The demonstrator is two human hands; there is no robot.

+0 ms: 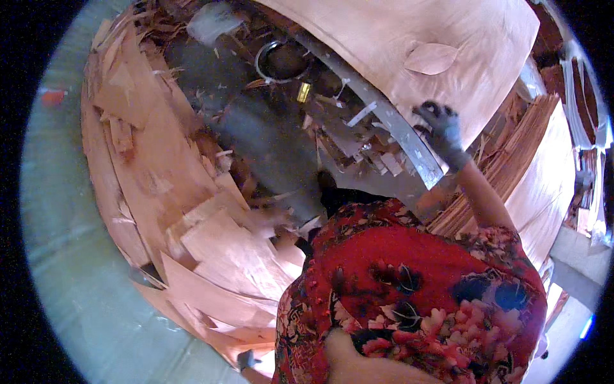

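My right hand (pixel 441 130), in a grey glove with dark fingertips, is over the near edge of a large pale wood veneer sheet (pixel 473 45). Its fingers are loosely bent and apart, with nothing visible between them. An oval patch (pixel 430 59) shows in the sheet's surface beyond the hand. Under the sheet's near edge runs a grey metal strip (pixel 403 136). At the lower left, my left hand (pixel 246 360), in a dark glove, is beside the edge of a heap of veneer sheets (pixel 224 246). Its fingers are too small and dark to make out, so any grip is hidden.
A thick stack of veneer (pixel 540 153) stands at the right. Broken veneer scraps (pixel 384 163) litter the dark floor (pixel 256 141). Farther off lie a metal ring (pixel 258 62), a small yellow object (pixel 304 92) and clear plastic (pixel 214 23). Greenish flooring (pixel 70 256) borders the left heap.
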